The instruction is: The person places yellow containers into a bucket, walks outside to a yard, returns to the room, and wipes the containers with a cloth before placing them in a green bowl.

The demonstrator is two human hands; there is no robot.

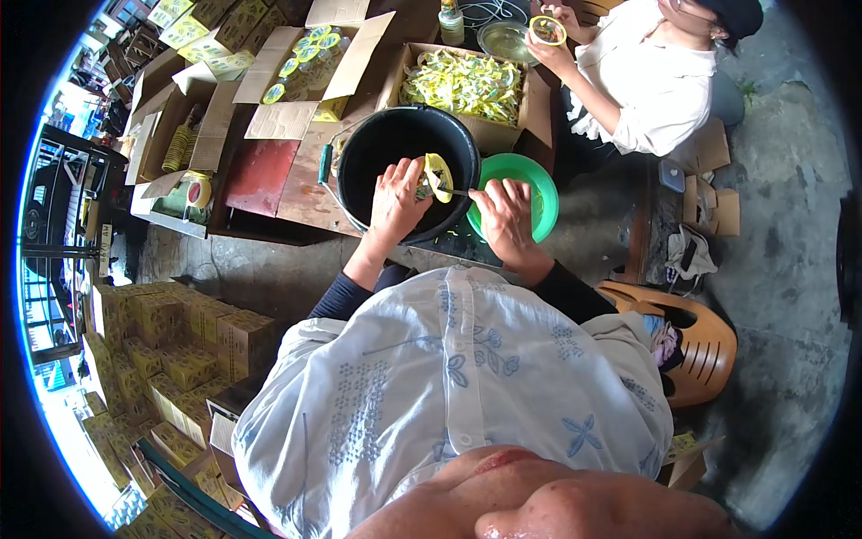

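My left hand (399, 199) grips a small plastic cup with a yellow film lid (441, 174), tilted over the black bucket (367, 151). The lid's film looks partly lifted or torn; the cup's dark, mixed contents are too small to make out. Between the fingers of my right hand (505, 215) is a thin metal blade, probably a knife (456, 193), its tip reaching the lid's edge. Beneath the right hand stands a green plastic basin (551, 209), close against the bucket, with small yellow scraps in it. A green grip (325, 164) sits on the bucket's wire handle.
Behind the bucket, a carton (495, 138) holds many yellow strips (465, 84). Another open carton (279, 121) contains lidded cups (306, 52). Across the table, a co-worker (646, 81) holds a similar cup (547, 31). A plastic chair (714, 343) and stacked cartons (161, 323) stand nearby.
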